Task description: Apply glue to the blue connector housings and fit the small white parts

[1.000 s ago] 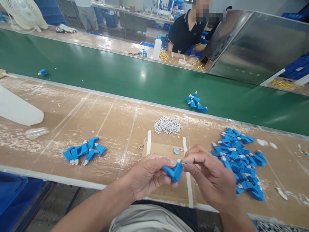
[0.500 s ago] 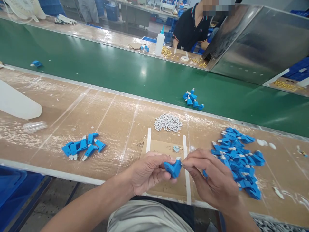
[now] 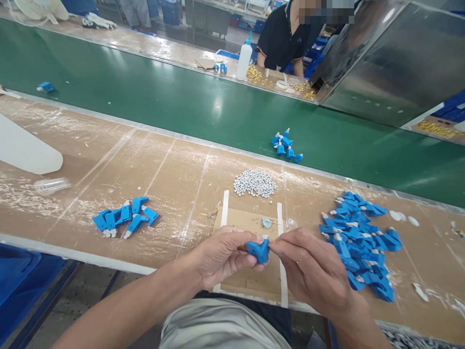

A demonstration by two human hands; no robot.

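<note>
My left hand point(image 3: 227, 254) grips a small blue plastic part point(image 3: 258, 251) with a white tip between thumb and fingers, above a cardboard sheet point(image 3: 247, 286). My right hand point(image 3: 312, 266) is closed in a pinch, its fingertips touching the right side of that part; what they pinch, if anything, is too small to make out. Just beyond the hands lies a light-blue blob with a thin stick point(image 3: 266, 222). Farther off is a pile of small grey-white pieces point(image 3: 254, 183). A big heap of blue parts point(image 3: 358, 242) lies beside my right hand.
A smaller group of blue parts point(image 3: 125, 217) lies on the left, near a clear plastic tube point(image 3: 53, 185). Across the bench runs a green conveyor belt point(image 3: 163, 92) carrying blue parts point(image 3: 283, 143). Beyond it are a white squeeze bottle point(image 3: 244, 60), brass-coloured pieces point(image 3: 254, 73) and a co-worker point(image 3: 278, 36).
The blue parts on the belt have shifted slightly left. My right fingertips stay against the blue part, which has tilted a little in my left hand. The co-worker's arm has moved.
</note>
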